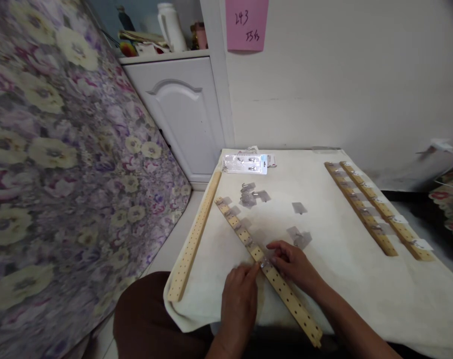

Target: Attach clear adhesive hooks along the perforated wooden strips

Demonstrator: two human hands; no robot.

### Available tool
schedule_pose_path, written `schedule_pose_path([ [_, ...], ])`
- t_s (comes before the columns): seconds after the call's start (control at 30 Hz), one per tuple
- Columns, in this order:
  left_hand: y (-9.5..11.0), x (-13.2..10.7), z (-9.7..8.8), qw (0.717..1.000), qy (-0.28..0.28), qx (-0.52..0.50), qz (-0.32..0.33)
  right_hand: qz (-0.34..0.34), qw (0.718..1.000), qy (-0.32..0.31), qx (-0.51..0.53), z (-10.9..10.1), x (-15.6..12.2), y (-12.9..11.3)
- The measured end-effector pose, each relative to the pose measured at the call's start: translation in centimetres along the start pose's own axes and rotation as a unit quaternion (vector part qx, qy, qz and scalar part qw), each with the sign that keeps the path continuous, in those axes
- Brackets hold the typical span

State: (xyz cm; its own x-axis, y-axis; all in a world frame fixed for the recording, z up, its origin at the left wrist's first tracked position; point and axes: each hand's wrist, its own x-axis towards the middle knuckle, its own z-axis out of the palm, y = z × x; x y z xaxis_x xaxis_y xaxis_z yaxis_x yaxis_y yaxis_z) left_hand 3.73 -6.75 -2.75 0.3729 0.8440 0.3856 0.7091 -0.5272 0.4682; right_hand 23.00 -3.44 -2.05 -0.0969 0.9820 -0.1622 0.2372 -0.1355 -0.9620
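Note:
A perforated wooden strip point(286, 292) lies slantwise across the table in front of me, with several clear adhesive hooks point(243, 241) along its far half. My left hand point(240, 294) is closed at the strip's left edge, its fingertips pressed on a hook point(264, 264) near the middle. From the right side, my right hand point(294, 265) reaches to the same spot, with thumb and forefinger curved and a gap between them. Loose clear hooks lie beyond: a single hook point(299, 207), a pair of hooks point(299, 237) and a small pile of hooks point(249, 195).
A bare perforated strip point(194, 239) lies along the left table edge. Two strips with hooks, a nearer strip point(361, 209) and an outer strip point(387, 212), lie at right. Clear hook packaging point(244, 163) sits at the back left. A floral curtain point(62, 149) hangs at left.

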Motion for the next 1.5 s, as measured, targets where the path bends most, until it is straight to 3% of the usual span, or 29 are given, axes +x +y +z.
schedule_pose_path([
  [0.9, 0.3, 0.1, -0.11, 0.999, 0.015, 0.025, 0.014, -0.042, 0.995, 0.031, -0.082, 0.14, -0.18, -0.7],
  [1.37, 0.54, 0.37, -0.13, 0.998, 0.018, 0.052, 0.011, -0.014, 0.997, 0.047, -0.058, 0.81, 0.26, -0.44],
  [1.5, 0.55, 0.53, -0.3, 0.999, -0.003, 0.05, 0.0, -0.015, 0.997, 0.047, -0.062, 0.78, 0.03, -0.63],
])
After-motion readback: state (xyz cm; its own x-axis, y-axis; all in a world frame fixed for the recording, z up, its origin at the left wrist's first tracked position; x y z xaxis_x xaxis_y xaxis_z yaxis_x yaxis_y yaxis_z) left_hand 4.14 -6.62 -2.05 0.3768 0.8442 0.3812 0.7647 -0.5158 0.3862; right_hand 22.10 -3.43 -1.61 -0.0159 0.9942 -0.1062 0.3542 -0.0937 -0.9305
